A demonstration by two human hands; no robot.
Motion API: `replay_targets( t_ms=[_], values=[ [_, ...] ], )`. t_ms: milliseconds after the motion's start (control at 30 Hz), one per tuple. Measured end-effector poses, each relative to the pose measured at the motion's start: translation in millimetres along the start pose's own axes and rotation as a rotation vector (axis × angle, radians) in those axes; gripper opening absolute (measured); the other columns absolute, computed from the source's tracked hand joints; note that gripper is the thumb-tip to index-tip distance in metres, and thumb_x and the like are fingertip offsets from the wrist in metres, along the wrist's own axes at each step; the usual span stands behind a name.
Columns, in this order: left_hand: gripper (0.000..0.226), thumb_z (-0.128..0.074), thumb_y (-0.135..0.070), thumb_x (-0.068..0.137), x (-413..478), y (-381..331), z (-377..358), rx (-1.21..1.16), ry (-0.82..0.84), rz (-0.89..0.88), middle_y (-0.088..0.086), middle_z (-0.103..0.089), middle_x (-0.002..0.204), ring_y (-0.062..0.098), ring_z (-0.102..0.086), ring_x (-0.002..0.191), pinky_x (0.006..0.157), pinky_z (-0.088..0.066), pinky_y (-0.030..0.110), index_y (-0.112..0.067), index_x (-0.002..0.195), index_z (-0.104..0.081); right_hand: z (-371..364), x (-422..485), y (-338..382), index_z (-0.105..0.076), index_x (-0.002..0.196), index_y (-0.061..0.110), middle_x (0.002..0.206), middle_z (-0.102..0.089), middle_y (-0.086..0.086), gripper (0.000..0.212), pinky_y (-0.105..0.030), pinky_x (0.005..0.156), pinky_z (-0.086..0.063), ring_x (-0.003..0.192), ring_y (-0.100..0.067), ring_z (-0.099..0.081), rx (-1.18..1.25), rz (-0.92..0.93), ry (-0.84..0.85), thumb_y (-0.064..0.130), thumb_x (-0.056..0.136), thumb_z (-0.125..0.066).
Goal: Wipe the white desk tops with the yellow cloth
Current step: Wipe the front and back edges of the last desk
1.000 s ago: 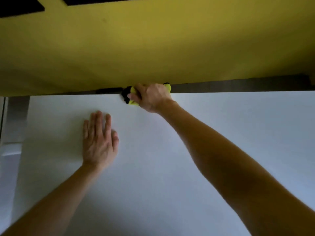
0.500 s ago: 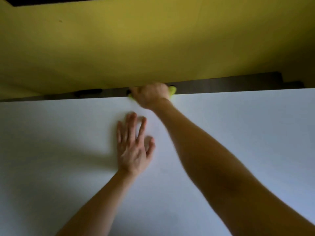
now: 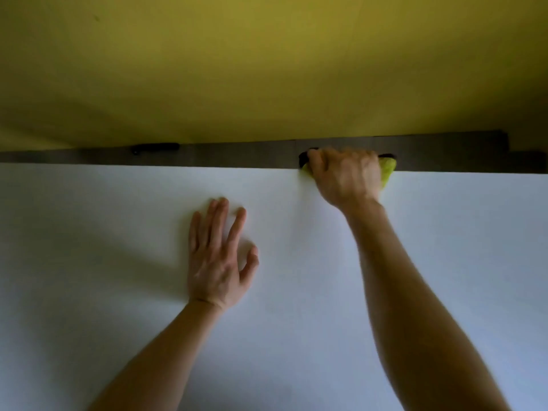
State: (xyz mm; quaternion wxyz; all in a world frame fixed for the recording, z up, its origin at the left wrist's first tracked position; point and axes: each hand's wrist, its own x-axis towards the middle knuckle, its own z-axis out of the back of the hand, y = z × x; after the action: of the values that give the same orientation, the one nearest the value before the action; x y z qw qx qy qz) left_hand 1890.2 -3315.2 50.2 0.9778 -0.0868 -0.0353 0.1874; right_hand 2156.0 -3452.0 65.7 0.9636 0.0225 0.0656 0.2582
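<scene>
The white desk top [image 3: 118, 232] fills the lower two thirds of the view. At its far edge my right hand [image 3: 345, 176] grips the bunched yellow cloth [image 3: 388, 169] and presses it on the desk. Only the cloth's yellow corners show, on either side of the hand; a dark edge of it peeks out by the fingers. My left hand [image 3: 218, 256] rests flat on the desk near the middle, fingers straight and slightly spread, holding nothing.
A dark strip [image 3: 237, 155] runs along the back of the desk. Above it stands a yellow divider panel [image 3: 267, 69]. A small black fitting [image 3: 155, 148] sits on the strip at the left.
My right hand has slid the cloth to the right along the desk's far edge. The left hand stays planted on the desk, and the view has shifted to the right.
</scene>
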Motion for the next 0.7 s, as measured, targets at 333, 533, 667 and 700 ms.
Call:
replay_targets(
  t_ms=[333,533,667,700],
  values=[
    [0.076,-0.062,-0.041,0.097,0,0,0,0.002,-0.038,-0.001,0.021,-0.026,0.177,0.040,-0.021,0.166,0.128,-0.025,0.069,-0.011,0.165,-0.046,-16,-1,-5,-0.063,0.142,0.022,0.105,-0.068,-0.014,0.070,-0.049,0.087,-0.049,0.097,-0.042,-0.067,0.163,0.409,0.005,0.072,0.107,-0.028],
    [0.076,-0.061,-0.042,0.098,1,0,-1,-0.012,-0.036,0.001,0.022,-0.027,0.177,0.042,-0.023,0.166,0.128,-0.024,0.068,-0.011,0.166,-0.044,-1,-25,-31,-0.064,0.115,0.018,0.106,-0.067,-0.019,0.050,-0.051,0.091,-0.042,0.098,-0.041,-0.062,-0.077,0.110,-0.023,0.056,0.110,-0.032],
    [0.073,-0.058,-0.045,0.100,1,2,-3,0.007,-0.020,0.006,0.022,-0.030,0.176,0.041,-0.025,0.165,0.128,-0.026,0.068,-0.010,0.164,-0.048,-13,-7,121,-0.063,0.118,0.024,0.116,-0.067,-0.013,0.046,-0.049,0.096,-0.037,0.109,-0.036,-0.061,0.081,0.300,0.035,0.058,0.109,-0.034],
    [0.072,-0.056,-0.047,0.101,0,3,-4,0.017,-0.015,0.012,0.022,-0.032,0.175,0.041,-0.026,0.165,0.128,-0.026,0.068,-0.010,0.162,-0.050,-13,-3,143,-0.063,0.123,0.024,0.120,-0.066,-0.012,0.047,-0.048,0.097,-0.037,0.112,-0.035,-0.061,0.098,0.363,0.073,0.059,0.109,-0.034]
  ],
)
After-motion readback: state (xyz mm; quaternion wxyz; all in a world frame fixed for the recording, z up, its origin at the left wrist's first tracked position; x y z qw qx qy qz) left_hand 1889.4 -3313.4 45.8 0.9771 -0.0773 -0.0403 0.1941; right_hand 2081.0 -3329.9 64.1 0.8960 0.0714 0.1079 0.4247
